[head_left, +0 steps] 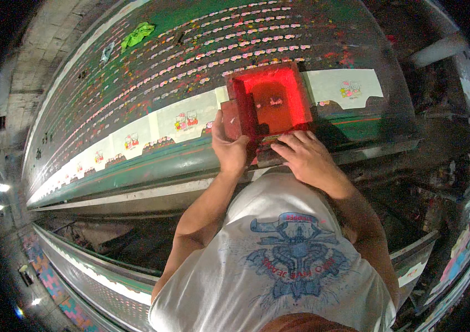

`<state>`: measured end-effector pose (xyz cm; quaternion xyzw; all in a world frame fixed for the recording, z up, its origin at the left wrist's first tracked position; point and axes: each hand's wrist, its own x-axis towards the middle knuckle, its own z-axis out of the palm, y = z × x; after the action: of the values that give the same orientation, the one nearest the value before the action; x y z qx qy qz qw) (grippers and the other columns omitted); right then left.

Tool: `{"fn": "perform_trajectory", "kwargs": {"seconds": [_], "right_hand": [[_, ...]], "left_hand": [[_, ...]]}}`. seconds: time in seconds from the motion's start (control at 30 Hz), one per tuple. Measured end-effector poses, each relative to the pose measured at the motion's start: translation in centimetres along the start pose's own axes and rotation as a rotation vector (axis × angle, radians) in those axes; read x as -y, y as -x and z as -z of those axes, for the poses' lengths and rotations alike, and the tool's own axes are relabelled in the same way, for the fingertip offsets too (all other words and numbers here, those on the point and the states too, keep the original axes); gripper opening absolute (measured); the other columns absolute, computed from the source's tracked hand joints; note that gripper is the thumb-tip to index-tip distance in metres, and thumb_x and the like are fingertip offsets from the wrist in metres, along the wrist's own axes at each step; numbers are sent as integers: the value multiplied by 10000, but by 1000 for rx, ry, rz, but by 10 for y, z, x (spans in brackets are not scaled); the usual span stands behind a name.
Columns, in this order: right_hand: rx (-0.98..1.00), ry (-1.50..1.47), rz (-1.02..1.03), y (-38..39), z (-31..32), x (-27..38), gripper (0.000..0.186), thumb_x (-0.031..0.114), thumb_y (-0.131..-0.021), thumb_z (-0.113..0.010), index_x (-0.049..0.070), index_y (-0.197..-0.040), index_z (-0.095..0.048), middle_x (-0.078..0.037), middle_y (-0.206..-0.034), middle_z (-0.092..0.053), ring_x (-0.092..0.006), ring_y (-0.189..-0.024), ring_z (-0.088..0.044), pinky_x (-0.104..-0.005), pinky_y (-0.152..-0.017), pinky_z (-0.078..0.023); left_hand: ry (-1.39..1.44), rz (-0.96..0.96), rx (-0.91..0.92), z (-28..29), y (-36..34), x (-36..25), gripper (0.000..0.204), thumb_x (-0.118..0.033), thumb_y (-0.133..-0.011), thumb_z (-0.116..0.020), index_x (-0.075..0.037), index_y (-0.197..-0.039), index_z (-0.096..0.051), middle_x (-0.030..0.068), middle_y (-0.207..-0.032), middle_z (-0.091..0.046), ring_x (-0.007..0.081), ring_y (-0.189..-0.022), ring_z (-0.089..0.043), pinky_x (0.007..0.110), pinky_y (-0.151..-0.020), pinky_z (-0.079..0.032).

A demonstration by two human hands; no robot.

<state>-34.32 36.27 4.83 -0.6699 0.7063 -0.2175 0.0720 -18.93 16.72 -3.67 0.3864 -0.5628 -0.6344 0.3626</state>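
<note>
A red frame (304,102), deep-walled and open at the top, is sitting on the long green-and-dark tabletop (357,126), close to its near edge and directly in front of the person. It is bridging the gap between a white sheet (157,128) on the left and a shorter white piece (343,88) on the right, so it is probably being kept in line with that row.

The left hand (230,150) is gripping the frame's left side near the close corner, its fingers running up along a dark red flap (230,118) and its thumb lying toward the corner. The right hand (304,157) is bending its fingers over the near edge. Holding the two places together is likely serving to steady the frame and keep it square. Shadow is hiding the right fingertips, so I cannot tell whether they are pinching something or only pressing.

Farther across, rows of small pink-and-white prints (235,41) are running lengthwise, and a lime-green cloth (138,35) is lying crumpled near the far side.

As for writing, the white shirt (268,221) is carrying lettering around a blue graphic; the white pieces are showing paired cartoon figures above captions too small to be reading reliably.
</note>
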Motion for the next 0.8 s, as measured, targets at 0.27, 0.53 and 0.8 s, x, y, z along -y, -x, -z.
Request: {"fn": "perform_trajectory", "kwargs": {"seconds": [0.27, 0.53, 0.8], "right_hand": [[337, 70, -106, -43, 19, -8, 370, 105, -955, -696, 47, -1318, -738, -172, -1253, -774, -401, -1207, -745, -519, -1085, -588], [372, -26, -242, -117, 34, -63, 392, 15, -999, -692, 39, -1389, -725, -238, -1351, -745, -446, -1341, -694, -563, -1168, -544], [106, 16, -255, -135, 5, -86, 556, -59, -952, -656, 115, -1478, -716, -178, -1375, -733, -438, -1346, -674, -561, -1185, -532]], "left_hand": [[102, 18, 32, -3, 1, 9, 1042, 227, -748, -689, 74, -1728, -370, 179, -1693, -509, 299, -1602, -487, 413, -1361, -368], [121, 22, 91, -2, 0, 5, 1013, 200, -778, -687, 63, -1729, -368, 187, -1708, -490, 314, -1630, -452, 424, -1366, -354], [143, -48, 129, 11, -2, 23, 878, 130, -951, -630, 47, -1771, -329, 199, -1767, -435, 324, -1677, -387, 447, -1386, -304]]}}
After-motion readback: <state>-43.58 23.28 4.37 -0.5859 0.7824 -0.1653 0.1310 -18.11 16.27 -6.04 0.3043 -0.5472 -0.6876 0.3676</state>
